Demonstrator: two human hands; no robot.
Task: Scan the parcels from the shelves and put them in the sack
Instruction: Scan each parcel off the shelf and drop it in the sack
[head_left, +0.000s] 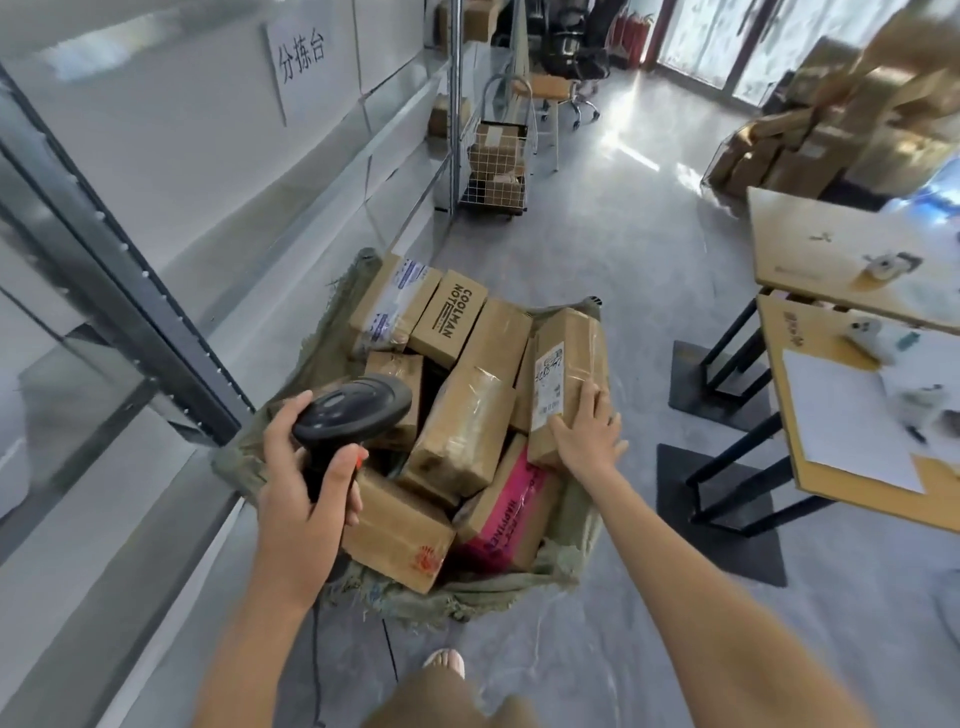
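Left hand (306, 493) curls its fingers round a black scanner (350, 413) above the sack (467, 592). Right hand (589, 434) lies flat, fingers straight, on a labelled parcel (569, 374) at the sack's right edge, among other boxes (457, 322).

Bright daylight enters through the tall glass doors (727, 41) far right, throwing white glare on the glossy grey floor (623, 140). Edges bend and blur; the far-right stacked brown cartons (857, 130) smear.

bare forearms; tan garment (441, 696), pale sandal (444, 662)
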